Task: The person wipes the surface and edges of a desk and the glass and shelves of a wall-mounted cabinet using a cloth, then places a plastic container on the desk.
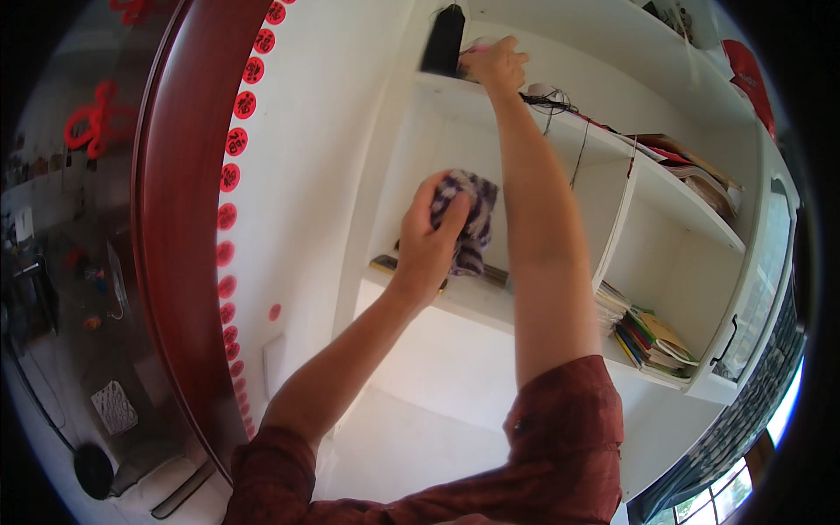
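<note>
My left hand [430, 239] grips a bunched, fuzzy cloth [474, 203] patterned in dark purple and white, with the thumb pressed across its front. It is held up before the middle compartment of a white wall shelf unit [476, 305]. Higher up, my right hand [502, 65] reaches over the edge of the upper shelf. Beside its fingers is a pinkish item [480, 48], partly hidden, and I cannot tell whether the hand holds it. Just left of that hand a tall black object [443, 42] stands on the same shelf.
Tangled black cable [551, 100] lies on the upper shelf, with papers [695, 170] farther right. Books [656, 344] are stacked in the lower right compartment. A glass-fronted cabinet door [755, 282] is at right. A red wooden frame [180, 197] runs down the left.
</note>
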The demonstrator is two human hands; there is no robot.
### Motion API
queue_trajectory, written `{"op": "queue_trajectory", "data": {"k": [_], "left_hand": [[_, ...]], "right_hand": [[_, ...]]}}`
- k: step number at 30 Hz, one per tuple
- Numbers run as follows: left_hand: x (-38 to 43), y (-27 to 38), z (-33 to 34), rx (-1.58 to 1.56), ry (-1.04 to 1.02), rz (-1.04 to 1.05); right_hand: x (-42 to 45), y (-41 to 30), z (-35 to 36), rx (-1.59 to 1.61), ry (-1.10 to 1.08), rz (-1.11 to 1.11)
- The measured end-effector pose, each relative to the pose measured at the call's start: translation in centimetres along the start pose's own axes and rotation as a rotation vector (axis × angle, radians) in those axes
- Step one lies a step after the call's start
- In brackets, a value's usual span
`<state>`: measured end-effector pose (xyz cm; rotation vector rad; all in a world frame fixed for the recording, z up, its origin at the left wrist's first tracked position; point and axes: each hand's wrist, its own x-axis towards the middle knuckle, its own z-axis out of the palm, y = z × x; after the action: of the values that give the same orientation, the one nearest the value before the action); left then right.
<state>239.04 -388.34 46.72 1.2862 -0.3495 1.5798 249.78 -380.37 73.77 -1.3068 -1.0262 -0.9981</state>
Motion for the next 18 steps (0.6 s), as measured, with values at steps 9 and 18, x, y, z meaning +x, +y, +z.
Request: {"op": "queue_trajectory", "data": {"k": [9,18], "left_hand": [[-0.4,-0.7,-0.2,0.015,-0.01,-0.014],[-0.5,-1.3,-0.9,0.003,0.0,-0.008]], "right_hand": [[-0.3,0.2,-0.1,0.049,0.18,-0.043],[0.2,0.3,-0.6,0.16,0.493,-0.194]]}}
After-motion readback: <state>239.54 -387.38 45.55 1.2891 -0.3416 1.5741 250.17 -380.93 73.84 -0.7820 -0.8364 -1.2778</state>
